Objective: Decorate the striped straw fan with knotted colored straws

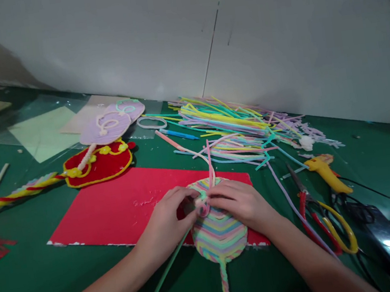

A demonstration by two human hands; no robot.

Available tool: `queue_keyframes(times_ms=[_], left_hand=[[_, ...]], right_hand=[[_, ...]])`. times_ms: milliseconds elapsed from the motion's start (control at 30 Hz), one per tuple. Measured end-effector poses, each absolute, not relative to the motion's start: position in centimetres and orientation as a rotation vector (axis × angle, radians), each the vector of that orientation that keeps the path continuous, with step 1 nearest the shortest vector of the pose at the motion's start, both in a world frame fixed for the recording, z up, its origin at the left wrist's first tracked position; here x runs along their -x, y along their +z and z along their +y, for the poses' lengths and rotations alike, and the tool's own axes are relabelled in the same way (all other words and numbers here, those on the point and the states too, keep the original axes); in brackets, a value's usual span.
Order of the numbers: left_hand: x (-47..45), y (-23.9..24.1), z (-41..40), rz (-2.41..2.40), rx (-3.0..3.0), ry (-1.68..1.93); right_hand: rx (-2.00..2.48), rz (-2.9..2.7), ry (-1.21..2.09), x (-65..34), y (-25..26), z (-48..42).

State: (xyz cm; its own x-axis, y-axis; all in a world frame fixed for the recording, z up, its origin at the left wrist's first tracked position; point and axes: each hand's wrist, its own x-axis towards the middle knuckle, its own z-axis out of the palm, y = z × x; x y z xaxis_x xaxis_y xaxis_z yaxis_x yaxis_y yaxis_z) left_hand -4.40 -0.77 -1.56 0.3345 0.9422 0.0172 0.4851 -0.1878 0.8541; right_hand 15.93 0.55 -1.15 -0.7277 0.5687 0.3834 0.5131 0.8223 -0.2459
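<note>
On the green desk (pixel 36 281), atop the red sheet (pixel 117 209), left hand (pixel 170 216) and right hand (pixel 240 202) fingers pinch strands (pixel 210 163) at the striped leaf (pixel 219 238); its lower half looks woven, the top unfinished.

glue gun (pixel 326 174) | yellow scissors (pixel 351 235) | pipe-cleaner pile (pixel 228 122) | red ornament (pixel 102 165)

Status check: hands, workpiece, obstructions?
Left hand, right hand pinched on pastel woven piece, atop red sheet. Green pipe cleaner trails from left. Scissors, glue gun off right.
</note>
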Motion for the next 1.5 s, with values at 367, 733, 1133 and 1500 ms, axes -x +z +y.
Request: queue_keyframes(times_ms=[367,733,1133,1500], left_hand=[[3.9,-0.4,0.9,1.26,-1.761,0.629],[3.3,0.0,3.6,1.232,-1.785,0.429],[3.0,1.3,3.4,1.142,-1.507,0.439],[3.0,2.4,2.6,1.035,-1.429,0.467]], right_hand=[[0.799,-2.776,0.146,-15.3,1.0,1.7],[0.778,-2.819,0.097,-15.3,1.7,2.8],[0.813,-2.736,-0.087,-15.2,3.5,0.4],[0.955,-2.613,-0.041,-15.5,2.8,-1.8]])
